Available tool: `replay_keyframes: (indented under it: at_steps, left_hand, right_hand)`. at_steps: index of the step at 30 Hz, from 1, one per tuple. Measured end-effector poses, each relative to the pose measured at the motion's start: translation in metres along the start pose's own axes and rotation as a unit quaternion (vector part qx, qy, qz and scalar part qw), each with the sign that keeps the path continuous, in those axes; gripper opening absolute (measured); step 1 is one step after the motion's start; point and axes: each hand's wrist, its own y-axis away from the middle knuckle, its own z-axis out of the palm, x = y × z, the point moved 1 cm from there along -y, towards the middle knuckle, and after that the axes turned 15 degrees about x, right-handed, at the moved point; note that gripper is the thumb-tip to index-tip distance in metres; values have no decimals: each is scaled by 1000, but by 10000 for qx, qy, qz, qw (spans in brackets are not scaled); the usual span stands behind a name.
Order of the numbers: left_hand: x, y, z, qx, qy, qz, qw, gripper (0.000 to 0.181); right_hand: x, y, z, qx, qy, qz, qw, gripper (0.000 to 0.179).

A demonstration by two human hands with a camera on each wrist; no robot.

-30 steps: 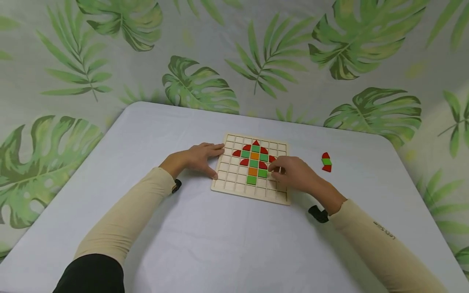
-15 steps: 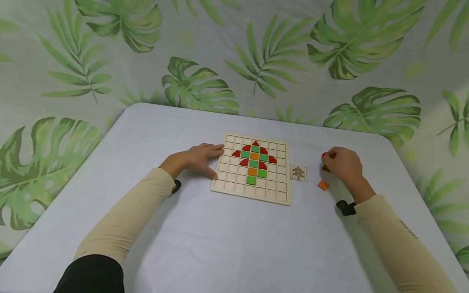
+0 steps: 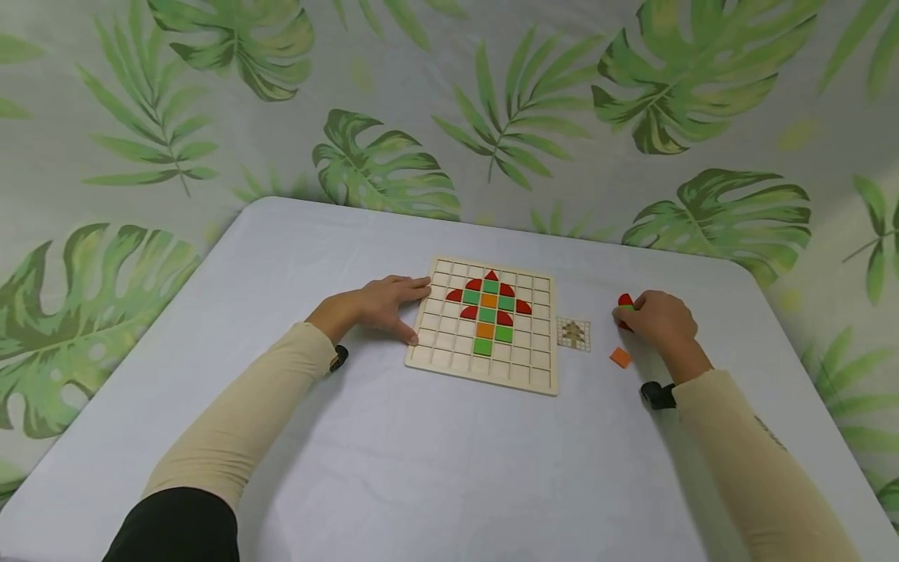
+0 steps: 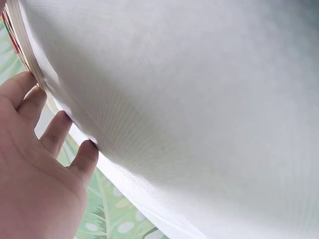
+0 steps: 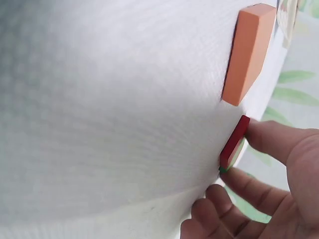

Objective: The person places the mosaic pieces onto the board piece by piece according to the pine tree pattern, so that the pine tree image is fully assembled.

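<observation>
My left hand (image 3: 379,306) lies with spread fingers at the left edge of a wooden grid board (image 3: 442,361). Set in the board's squares are red, green and orange tiles, forming a tree-like pattern topped by a red triangle (image 3: 492,275). To the right of the board, my right hand (image 3: 660,321) is at a small group of loose pieces. In the right wrist view its thumb and index finger pinch a red piece (image 5: 234,142) by its two ends, close over the cloth. A bit of green tile (image 3: 626,307) shows beside the fingers; the rest is partly hidden by the hand.
Against the board's right edge lies a small pattern card (image 3: 573,334) with a printed tree on a grid. An orange square tile (image 3: 620,357) sits between the card and my right forearm. A white cloth (image 3: 421,460) covers the table; leaf-print fabric (image 3: 548,101) hangs behind.
My right hand has left the board's right side and moved right to the loose pieces, uncovering the card and orange tile. Lately it shifted slightly there. The left hand stays put.
</observation>
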Motion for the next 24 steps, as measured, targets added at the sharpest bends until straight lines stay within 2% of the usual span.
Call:
replay_keyframes:
  at_steps: [5, 12, 18, 24]
  left_hand:
    - [1, 0, 0, 4, 4, -50, 10000, 99]
    - [0, 1, 0, 38, -21, -51, 10000, 99]
    - [0, 0, 1, 57, 16, -74, 10000, 99]
    - [0, 0, 1, 27, -13, -38, 10000, 99]
  right_hand:
    - [-1, 0, -3, -139, -23, -184, 9997, 49]
    - [4, -5, -3, -385, -152, -792, 9960, 45]
    - [8, -9, -2, -677, -194, -1048, 9920, 44]
    - [11, -9, -4, -643, -179, -1491, 9866, 41]
